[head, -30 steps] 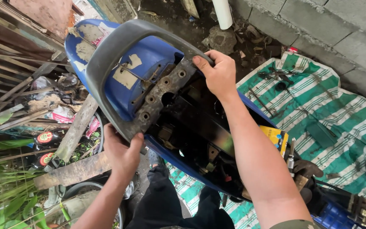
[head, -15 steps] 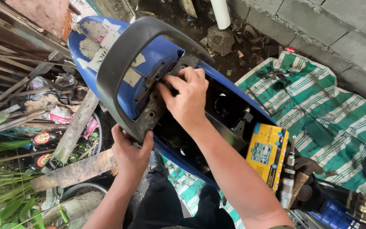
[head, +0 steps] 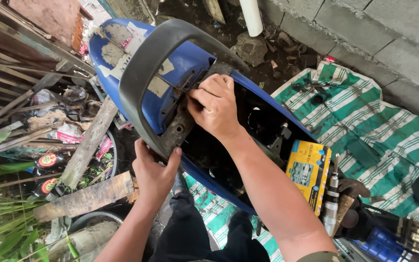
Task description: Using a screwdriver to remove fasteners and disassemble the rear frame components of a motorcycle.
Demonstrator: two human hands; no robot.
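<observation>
Left hand (head: 153, 172) grips the grey grab rail (head: 136, 77), right hand (head: 215, 109) pinches its bracket (head: 178, 127), above striped tarp (head: 389, 131).

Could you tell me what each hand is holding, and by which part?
The left hand grips the grey grab rail at its lower end. The right hand presses on the rail's mounting bracket; whether it grips anything cannot be told.

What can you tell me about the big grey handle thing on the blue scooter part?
The grey grab rail is a curved loop of dull, scuffed plastic wrapped around the tail of the blue body panel. Its rusty metal bracket, with bolt holes, runs down the middle. The left hand grips its lower edge from underneath, and the right hand presses on the bracket's upper part. It is tilted up towards the camera.
</observation>
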